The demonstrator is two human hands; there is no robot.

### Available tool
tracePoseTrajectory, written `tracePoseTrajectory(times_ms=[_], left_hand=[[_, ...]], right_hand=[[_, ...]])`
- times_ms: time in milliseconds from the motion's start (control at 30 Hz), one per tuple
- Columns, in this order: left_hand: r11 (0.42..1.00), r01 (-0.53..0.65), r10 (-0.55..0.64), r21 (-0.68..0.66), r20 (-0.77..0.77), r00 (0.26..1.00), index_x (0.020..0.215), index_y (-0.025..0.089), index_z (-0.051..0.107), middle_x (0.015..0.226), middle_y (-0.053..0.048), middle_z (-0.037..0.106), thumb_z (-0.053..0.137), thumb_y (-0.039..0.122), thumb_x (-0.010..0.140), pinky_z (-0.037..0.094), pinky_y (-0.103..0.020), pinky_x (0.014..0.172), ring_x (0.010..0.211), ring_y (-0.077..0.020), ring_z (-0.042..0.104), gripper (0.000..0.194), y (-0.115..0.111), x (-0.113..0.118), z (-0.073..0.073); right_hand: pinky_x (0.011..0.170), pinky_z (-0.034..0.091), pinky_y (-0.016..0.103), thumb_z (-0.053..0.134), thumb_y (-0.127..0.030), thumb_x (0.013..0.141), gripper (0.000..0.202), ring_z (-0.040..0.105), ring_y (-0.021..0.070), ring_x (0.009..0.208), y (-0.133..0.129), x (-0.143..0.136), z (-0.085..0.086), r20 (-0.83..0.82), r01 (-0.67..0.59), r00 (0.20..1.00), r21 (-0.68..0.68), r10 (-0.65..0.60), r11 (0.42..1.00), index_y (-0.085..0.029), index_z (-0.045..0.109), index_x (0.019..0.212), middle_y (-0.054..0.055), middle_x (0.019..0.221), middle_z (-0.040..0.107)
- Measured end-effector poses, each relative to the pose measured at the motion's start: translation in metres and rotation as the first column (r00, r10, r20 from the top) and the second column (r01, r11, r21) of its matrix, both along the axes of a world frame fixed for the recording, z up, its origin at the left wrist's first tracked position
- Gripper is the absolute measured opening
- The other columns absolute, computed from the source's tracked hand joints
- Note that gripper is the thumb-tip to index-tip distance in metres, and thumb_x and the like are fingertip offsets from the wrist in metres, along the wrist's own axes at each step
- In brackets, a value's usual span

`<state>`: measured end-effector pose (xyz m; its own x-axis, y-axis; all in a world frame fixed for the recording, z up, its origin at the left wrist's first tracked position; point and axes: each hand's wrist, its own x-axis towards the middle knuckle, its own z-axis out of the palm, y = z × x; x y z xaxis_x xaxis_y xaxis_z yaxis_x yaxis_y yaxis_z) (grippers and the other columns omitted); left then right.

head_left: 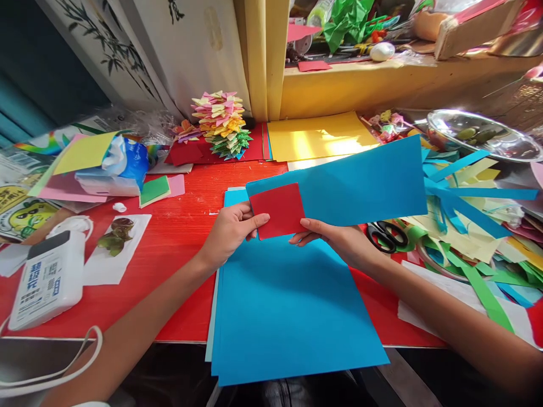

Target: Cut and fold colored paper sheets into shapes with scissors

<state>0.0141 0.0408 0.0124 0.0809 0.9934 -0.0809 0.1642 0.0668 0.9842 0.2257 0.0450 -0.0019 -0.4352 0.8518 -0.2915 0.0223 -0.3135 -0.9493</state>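
At table [178,223], left grip [229,233], right grip [337,237] pinching red square [279,210] with blue strip [360,183], greenish pieces [467,134] in bowl [515,138]

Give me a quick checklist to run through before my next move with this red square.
1. Left hand gripping the red square: ok.
2. Right hand at the square's lower right: ok.
3. Square flush with the blue strip behind it: not ok, blue shows above.
4. Blue sheets wholly on the table: not ok, near edge overhangs.
5. Scissors blades shut: cannot tell, blades hidden.
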Motion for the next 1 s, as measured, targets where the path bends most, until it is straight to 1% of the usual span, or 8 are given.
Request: tracePoseTrajectory(times_ms=[200,367,500,600,700,800,867,1000], left_hand=[[0.997,0.003,-0.008,0.079,0.057,0.998,0.097,0.017,0.067,0.092,-0.004,0.070,0.069,0.039,0.069,0.051,-0.026,0.070,0.083,-0.0184,0.063,0.036,-0.005,0.004,-0.004],[0.997,0.047,-0.043,-0.053,0.083,0.996,0.091,0.015,0.065,0.083,-0.004,0.070,0.072,0.043,0.066,0.053,-0.027,0.056,0.060,-0.0157,0.064,0.038,-0.011,0.014,-0.003],[0.996,0.060,-0.047,-0.071,0.180,0.983,0.087,0.013,0.065,0.082,-0.006,0.071,0.071,0.044,0.066,0.056,-0.030,0.060,0.067,-0.0198,0.066,0.038,-0.013,0.019,-0.007],[0.996,0.035,-0.019,-0.076,0.209,0.978,0.082,0.012,0.067,0.076,-0.006,0.072,0.072,0.039,0.067,0.057,-0.031,0.063,0.065,-0.0203,0.067,0.032,-0.010,0.018,-0.011],[0.996,-0.023,0.041,-0.089,0.208,0.977,0.076,0.010,0.068,0.067,-0.006,0.071,0.072,0.034,0.068,0.057,-0.029,0.061,0.060,-0.0191,0.067,0.025,-0.006,0.014,-0.011],[0.993,-0.089,0.101,-0.072,0.194,0.976,0.073,0.010,0.069,0.067,-0.006,0.071,0.070,0.031,0.070,0.057,-0.027,0.061,0.062,-0.0188,0.068,0.022,-0.001,0.007,-0.010],[0.991,-0.126,0.134,-0.053,0.178,0.975,0.075,0.009,0.069,0.067,-0.006,0.071,0.069,0.030,0.070,0.056,-0.026,0.060,0.063,-0.0186,0.068,0.021,0.003,0.003,-0.011],[0.983,-0.182,0.180,-0.004,0.176,0.968,0.075,0.008,0.068,0.065,-0.006,0.070,0.069,0.029,0.070,0.056,-0.026,0.059,0.063,-0.0192,0.068,0.022,0.011,-0.004,-0.013]], right_hand=[[0.082,0.047,0.035,0.065,-0.047,0.075,0.031,0.067,0.0206,0.073,0.001,-0.004,-0.002,0.009,0.092,0.996,0.089,-0.093,0.992,-0.017,0.071,0.069,0.005,0.076,0.071],[0.072,0.052,0.031,0.066,-0.042,0.074,0.027,0.067,0.0189,0.066,-0.002,-0.011,-0.001,-0.020,0.108,0.994,0.120,-0.106,0.987,-0.017,0.068,0.065,0.004,0.069,0.071],[0.070,0.054,0.031,0.067,-0.041,0.074,0.024,0.067,0.0189,0.063,-0.006,-0.014,0.002,0.012,0.099,0.995,0.104,-0.100,0.990,-0.018,0.067,0.064,0.003,0.066,0.070],[0.068,0.054,0.034,0.070,-0.038,0.071,0.021,0.067,0.0210,0.064,-0.003,-0.011,0.003,0.019,0.214,0.976,0.112,-0.218,0.970,-0.018,0.067,0.076,0.004,0.075,0.070],[0.066,0.055,0.034,0.069,-0.038,0.073,0.033,0.067,0.0226,0.073,0.009,0.003,0.012,-0.077,0.367,0.930,0.267,-0.360,0.891,-0.018,0.064,0.099,0.006,0.101,0.067],[0.068,0.052,0.035,0.060,-0.040,0.079,0.036,0.066,0.0222,0.076,0.025,0.032,0.032,0.122,0.225,0.943,0.450,-0.309,0.864,-0.016,0.063,0.105,0.008,0.094,0.067],[0.067,0.049,0.036,0.058,-0.040,0.079,0.033,0.064,0.0207,0.070,0.032,0.056,0.044,0.498,-0.020,0.823,0.509,-0.275,0.861,-0.016,0.065,0.100,0.007,0.079,0.067],[0.057,0.040,0.035,0.049,-0.044,0.081,0.028,0.059,0.0229,0.068,0.035,0.102,0.045,0.945,-0.375,0.205,0.317,-0.255,0.871,-0.023,0.068,0.085,0.007,0.079,0.066]])
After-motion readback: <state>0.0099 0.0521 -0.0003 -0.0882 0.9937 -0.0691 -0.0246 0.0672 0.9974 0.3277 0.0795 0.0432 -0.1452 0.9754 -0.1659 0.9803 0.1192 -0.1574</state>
